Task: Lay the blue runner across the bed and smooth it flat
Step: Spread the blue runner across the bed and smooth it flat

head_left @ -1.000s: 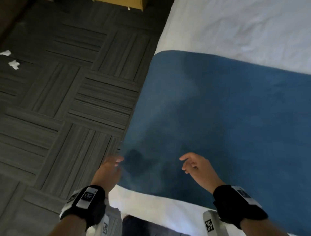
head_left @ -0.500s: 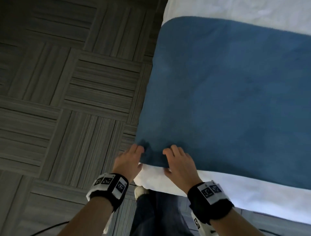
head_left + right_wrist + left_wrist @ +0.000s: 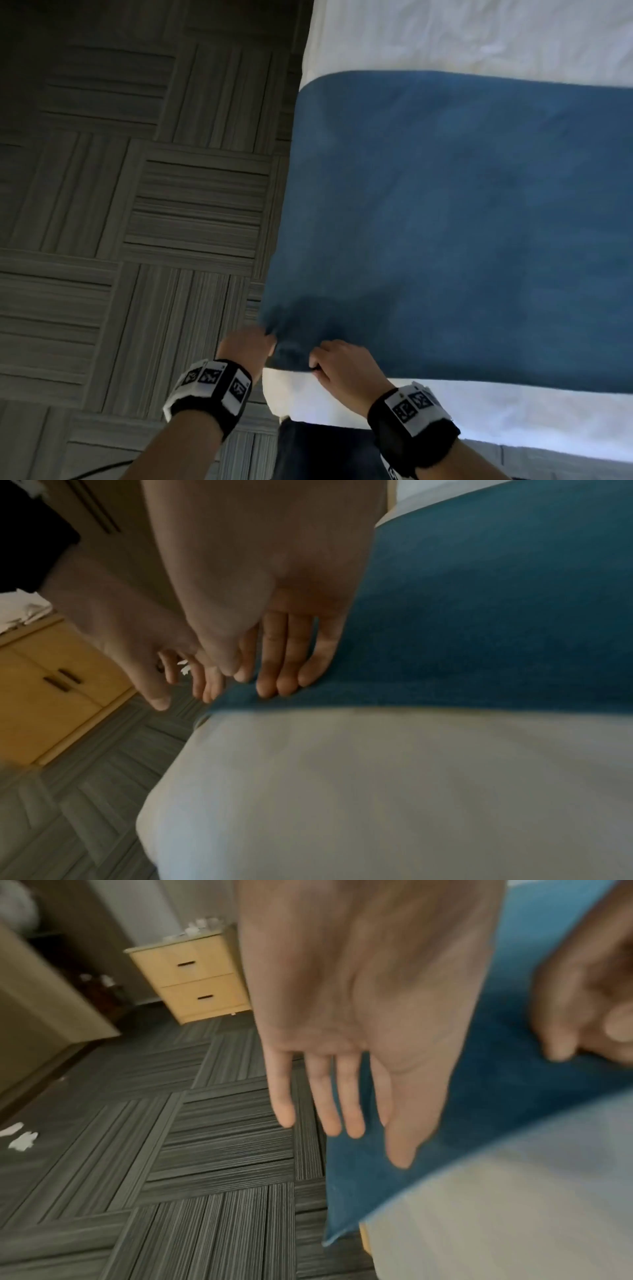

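Note:
The blue runner (image 3: 445, 222) lies flat across the white bed (image 3: 479, 31), its left end hanging over the bed's side. My left hand (image 3: 248, 346) is at the runner's near left corner; in the left wrist view its fingers (image 3: 342, 1096) point straight down beside the hanging blue edge (image 3: 496, 1096). My right hand (image 3: 339, 363) rests on the runner's near edge, and the right wrist view shows its fingertips (image 3: 284, 680) pressing on the blue cloth (image 3: 496, 601) just above the white sheet (image 3: 377, 791). The cloth bunches slightly between the two hands.
Grey striped carpet tiles (image 3: 137, 205) cover the floor left of the bed. A light wooden nightstand (image 3: 198, 980) stands beyond the bed's left side, and white scraps (image 3: 20, 1139) lie on the carpet. My dark trouser leg (image 3: 318, 452) is against the bed's near corner.
A second ago both hands hovered over the runner's near left corner. They came down flat on it, then slid back to its near edge, where the cloth now puckers a little.

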`<control>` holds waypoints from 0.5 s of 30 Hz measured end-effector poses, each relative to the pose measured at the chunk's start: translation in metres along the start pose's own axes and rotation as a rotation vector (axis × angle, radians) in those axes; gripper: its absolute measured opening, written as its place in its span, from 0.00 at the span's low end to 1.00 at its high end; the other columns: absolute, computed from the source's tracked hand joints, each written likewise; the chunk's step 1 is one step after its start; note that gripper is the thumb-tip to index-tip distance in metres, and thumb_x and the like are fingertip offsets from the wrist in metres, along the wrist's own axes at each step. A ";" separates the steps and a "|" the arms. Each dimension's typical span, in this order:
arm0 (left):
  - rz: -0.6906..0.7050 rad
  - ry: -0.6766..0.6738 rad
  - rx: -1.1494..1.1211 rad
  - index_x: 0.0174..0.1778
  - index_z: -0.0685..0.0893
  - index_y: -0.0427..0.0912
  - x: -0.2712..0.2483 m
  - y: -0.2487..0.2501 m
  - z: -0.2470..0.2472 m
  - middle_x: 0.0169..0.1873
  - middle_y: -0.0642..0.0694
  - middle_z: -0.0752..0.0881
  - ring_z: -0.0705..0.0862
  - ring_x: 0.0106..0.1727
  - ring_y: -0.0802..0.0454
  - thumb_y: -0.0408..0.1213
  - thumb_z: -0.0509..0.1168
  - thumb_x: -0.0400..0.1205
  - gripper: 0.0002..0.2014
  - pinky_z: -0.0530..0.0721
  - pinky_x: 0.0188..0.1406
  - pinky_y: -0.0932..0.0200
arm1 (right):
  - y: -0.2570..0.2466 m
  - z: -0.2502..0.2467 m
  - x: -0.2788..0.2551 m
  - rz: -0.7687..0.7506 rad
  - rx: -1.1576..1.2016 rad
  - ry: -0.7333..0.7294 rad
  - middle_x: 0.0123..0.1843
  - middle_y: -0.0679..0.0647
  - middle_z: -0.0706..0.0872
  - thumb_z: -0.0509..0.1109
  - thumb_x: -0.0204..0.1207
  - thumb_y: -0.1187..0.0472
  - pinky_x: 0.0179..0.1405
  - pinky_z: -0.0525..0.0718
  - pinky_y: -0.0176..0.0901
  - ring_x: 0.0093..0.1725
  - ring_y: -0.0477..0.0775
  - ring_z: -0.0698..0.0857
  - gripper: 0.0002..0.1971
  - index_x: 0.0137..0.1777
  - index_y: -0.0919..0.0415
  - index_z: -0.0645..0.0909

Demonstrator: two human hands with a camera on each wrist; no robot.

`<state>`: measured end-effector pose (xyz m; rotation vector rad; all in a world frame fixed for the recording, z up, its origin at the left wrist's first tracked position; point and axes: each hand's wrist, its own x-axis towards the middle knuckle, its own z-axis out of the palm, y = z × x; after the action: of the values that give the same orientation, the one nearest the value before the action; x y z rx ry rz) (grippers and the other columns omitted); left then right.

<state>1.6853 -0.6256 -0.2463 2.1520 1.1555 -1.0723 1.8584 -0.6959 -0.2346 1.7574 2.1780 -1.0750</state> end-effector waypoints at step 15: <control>0.156 0.248 -0.278 0.61 0.79 0.47 0.108 -0.089 -0.165 0.60 0.47 0.81 0.81 0.61 0.48 0.34 0.55 0.82 0.14 0.78 0.58 0.55 | 0.067 -0.128 0.097 0.386 0.344 0.360 0.51 0.50 0.89 0.60 0.79 0.58 0.46 0.81 0.47 0.50 0.58 0.86 0.10 0.53 0.50 0.82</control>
<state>1.7155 -0.4110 -0.2412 2.1501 1.1438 -0.5526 1.9293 -0.5374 -0.2200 2.5670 1.7694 -1.1525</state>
